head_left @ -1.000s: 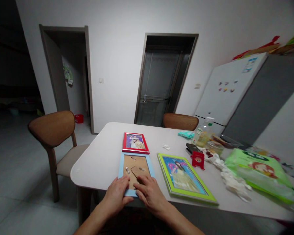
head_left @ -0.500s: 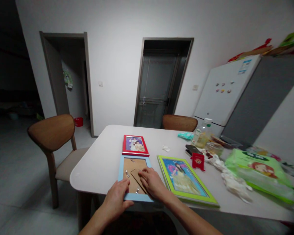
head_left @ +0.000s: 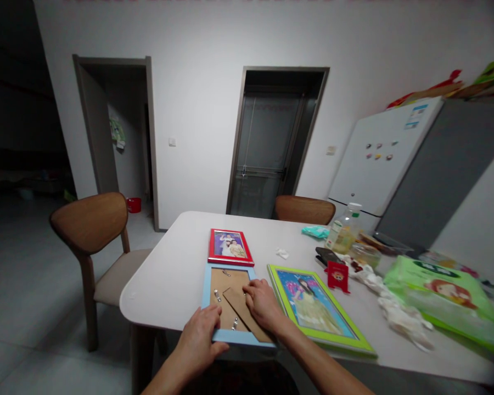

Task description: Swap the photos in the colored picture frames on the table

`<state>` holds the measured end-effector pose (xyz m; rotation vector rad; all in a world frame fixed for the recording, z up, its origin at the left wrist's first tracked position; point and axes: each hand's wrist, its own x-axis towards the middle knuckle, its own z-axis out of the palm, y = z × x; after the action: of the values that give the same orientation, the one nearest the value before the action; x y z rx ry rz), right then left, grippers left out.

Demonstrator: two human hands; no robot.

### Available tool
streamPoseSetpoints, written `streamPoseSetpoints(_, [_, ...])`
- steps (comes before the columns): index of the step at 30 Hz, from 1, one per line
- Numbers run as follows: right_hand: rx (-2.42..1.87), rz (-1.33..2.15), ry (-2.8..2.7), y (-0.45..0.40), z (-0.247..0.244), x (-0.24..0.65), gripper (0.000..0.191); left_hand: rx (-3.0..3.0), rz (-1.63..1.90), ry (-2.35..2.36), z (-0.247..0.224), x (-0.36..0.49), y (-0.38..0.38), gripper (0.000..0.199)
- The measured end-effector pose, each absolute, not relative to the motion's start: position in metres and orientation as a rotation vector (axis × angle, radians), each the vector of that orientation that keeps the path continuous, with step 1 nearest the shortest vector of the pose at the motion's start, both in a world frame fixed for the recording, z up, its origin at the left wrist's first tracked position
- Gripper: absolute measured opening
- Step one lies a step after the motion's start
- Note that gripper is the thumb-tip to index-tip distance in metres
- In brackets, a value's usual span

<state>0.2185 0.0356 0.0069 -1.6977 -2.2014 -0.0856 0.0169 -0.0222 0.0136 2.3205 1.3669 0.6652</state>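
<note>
The light-blue rectangular picture frame [head_left: 226, 310] lies back-up, against the near edge of the red-bordered photo frame [head_left: 230, 246], long axis pointing toward it. Its brown board stand leg [head_left: 253, 322] slants nearward. Judged light, stiff, possibly glazed; best held by side rails. Left hand [head_left: 201, 333]: fingers spread, loosely curved over the near-left corner. Right hand [head_left: 263, 305]: fingers bent at the board; grip indeterminable.

A white, round-cornered table [head_left: 164, 274] bears a lime-green rectangular picture frame [head_left: 319, 307], face up. Left of the lime-green frame lie a light-blue rectangular frame [head_left: 225, 281], brown backing upward, and a red rectangular frame [head_left: 230, 248], face up. Right of the lime-green frame lie crumpled white tissue [head_left: 401, 317] and a green plastic packet [head_left: 442, 299].
</note>
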Motion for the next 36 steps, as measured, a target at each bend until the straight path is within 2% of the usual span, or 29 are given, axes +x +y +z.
streamPoseSetpoints(6, [-1.699, -0.111, -2.216, 0.035, 0.006, 0.22, 0.022, 2.315, 0.661, 1.39, 0.012, 0.018, -0.022, 0.049])
streamPoseSetpoints(22, [-1.658, -0.23, -2.319, 0.024, 0.014, 0.225, 0.027, 2.281, 0.647, 1.383, 0.014, 0.019, -0.024, 0.047])
streamPoseSetpoints(25, [-1.67, -0.183, -2.31, 0.023, 0.018, 0.222, 0.027, 2.27, 0.635, 1.369, 0.014, 0.019, -0.025, 0.044])
streamPoseSetpoints(32, [-1.477, 0.104, -2.337, 0.031, 0.026, 0.177, 0.028, 2.274, 0.665, 1.318, 0.013, 0.018, -0.023, 0.057])
streamPoseSetpoints(36, [-1.436, 0.092, -2.47, 0.038, 0.018, 0.161, 0.025, 2.278, 0.683, 1.295, 0.013, 0.018, -0.023, 0.056])
